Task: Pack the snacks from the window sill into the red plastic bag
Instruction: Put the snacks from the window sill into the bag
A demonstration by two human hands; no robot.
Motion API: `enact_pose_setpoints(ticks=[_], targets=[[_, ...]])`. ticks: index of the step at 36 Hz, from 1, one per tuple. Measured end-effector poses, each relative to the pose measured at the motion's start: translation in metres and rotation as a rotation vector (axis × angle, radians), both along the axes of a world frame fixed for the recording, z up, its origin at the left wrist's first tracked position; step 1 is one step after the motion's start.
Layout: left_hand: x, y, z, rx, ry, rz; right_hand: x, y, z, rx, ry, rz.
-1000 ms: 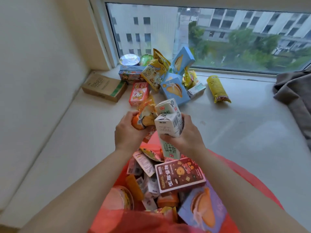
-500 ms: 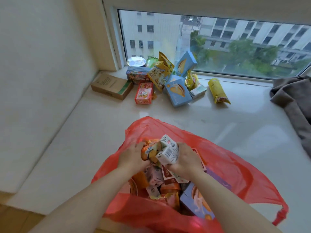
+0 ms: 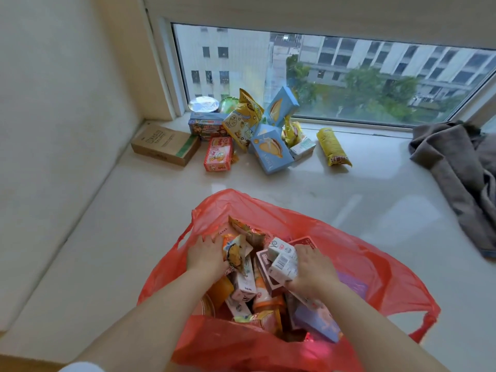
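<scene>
fingers of both hands grip snacks inside red bag: left hand packet, right hand carton.

Wide pale stone window sill, glossy, catching daylight. Cream wall on left, meeting the sill in a corner. White-framed window behind; grey multi-storey buildings and green trees outside, seen from high up. Crumpled grey-brown cloth on sill at right edge.
</scene>
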State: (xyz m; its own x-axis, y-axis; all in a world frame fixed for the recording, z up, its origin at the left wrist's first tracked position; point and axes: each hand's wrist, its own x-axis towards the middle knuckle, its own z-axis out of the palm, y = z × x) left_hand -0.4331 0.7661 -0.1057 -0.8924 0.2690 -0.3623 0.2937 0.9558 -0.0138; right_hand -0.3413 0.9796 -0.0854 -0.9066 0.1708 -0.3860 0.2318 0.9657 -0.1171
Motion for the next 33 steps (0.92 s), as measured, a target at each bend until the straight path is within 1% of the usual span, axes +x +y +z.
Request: enact_pose_setpoints(ticks=[3,8,14,20,24,30,33], targets=[[0.004,0.003,-0.007,0.011,0.022,-0.054,0.018,0.012,0.002,0.040,-0.019,0.003],[0.013,0.013,-0.017,0.038,-0.066,-0.188,0.030,0.019,0.001,0.107,-0.016,0.132],[0.011,0.010,-0.015,0.060,0.002,-0.108,0.036,0.028,0.006,0.103,-0.095,0.175],[0.019,0.010,-0.011,0.099,0.051,-0.191,0.040,0.029,0.001,0.133,-0.092,0.219],[0.029,0.016,-0.007,0.131,0.072,-0.234,0.046,0.035,0.001,0.105,-0.099,0.264],[0.040,0.024,-0.005,0.153,0.065,-0.184,0.060,0.041,0.002,0.105,-0.205,0.448],[0.047,0.026,-0.002,0.166,0.079,-0.151,0.067,0.038,0.001,0.102,-0.258,0.466]])
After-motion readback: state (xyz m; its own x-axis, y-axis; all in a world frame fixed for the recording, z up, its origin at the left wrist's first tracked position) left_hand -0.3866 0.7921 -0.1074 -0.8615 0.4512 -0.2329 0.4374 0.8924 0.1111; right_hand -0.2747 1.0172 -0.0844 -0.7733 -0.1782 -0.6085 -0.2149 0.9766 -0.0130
